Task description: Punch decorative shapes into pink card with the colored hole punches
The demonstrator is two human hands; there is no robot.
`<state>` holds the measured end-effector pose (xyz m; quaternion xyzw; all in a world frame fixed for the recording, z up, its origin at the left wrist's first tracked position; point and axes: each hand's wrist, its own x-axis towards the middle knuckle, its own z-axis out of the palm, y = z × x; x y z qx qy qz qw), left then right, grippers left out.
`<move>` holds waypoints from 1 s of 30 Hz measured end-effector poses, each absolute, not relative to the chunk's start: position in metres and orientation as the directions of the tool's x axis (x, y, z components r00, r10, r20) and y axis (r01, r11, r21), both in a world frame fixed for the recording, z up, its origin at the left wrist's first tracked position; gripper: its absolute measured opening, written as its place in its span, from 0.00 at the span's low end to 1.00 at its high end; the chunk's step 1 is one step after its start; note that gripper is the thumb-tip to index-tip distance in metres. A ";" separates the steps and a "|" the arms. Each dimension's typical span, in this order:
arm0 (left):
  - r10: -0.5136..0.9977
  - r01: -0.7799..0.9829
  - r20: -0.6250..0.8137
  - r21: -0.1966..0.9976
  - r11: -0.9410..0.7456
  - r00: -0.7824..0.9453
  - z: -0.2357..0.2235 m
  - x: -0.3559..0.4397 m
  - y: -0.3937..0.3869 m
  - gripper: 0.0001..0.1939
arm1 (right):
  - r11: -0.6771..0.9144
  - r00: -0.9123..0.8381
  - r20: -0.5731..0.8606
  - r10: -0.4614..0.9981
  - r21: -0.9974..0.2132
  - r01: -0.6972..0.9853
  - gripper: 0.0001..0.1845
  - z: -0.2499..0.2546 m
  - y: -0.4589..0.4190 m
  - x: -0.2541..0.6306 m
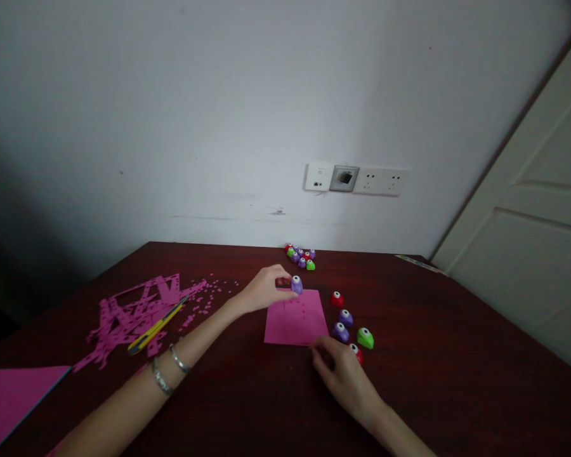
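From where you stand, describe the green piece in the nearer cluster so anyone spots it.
On the dark table, find the central pink sheet. Right of it sit five small pieces. The green piece is rightmost, the only green one there.

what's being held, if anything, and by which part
The left grip has the purple eye-topped piece by its left side. The right grip is at the near right corner of the pink paper; any hold there is unclear.
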<state>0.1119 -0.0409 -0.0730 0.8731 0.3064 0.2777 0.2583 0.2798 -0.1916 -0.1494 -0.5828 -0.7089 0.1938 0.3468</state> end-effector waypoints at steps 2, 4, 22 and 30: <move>0.652 0.377 0.320 0.610 -0.697 0.688 -0.078 0.109 -0.048 0.12 | 0.236 -0.055 0.277 0.959 -0.679 0.695 0.09 -0.146 -0.190 0.282; 0.639 0.376 0.317 0.597 -0.709 0.701 -0.084 0.109 -0.051 0.13 | 0.220 -0.017 0.289 0.957 -0.691 0.688 0.10 -0.141 -0.188 0.284; 0.621 0.516 0.353 0.352 -0.781 0.699 -0.101 0.125 -0.075 0.12 | -0.046 0.191 0.100 0.976 -0.771 0.635 0.17 -0.101 -0.156 0.277; 0.609 0.570 0.346 0.217 -0.792 0.714 -0.106 0.130 -0.080 0.11 | -0.070 0.176 0.055 0.983 -0.771 0.633 0.17 -0.107 -0.148 0.277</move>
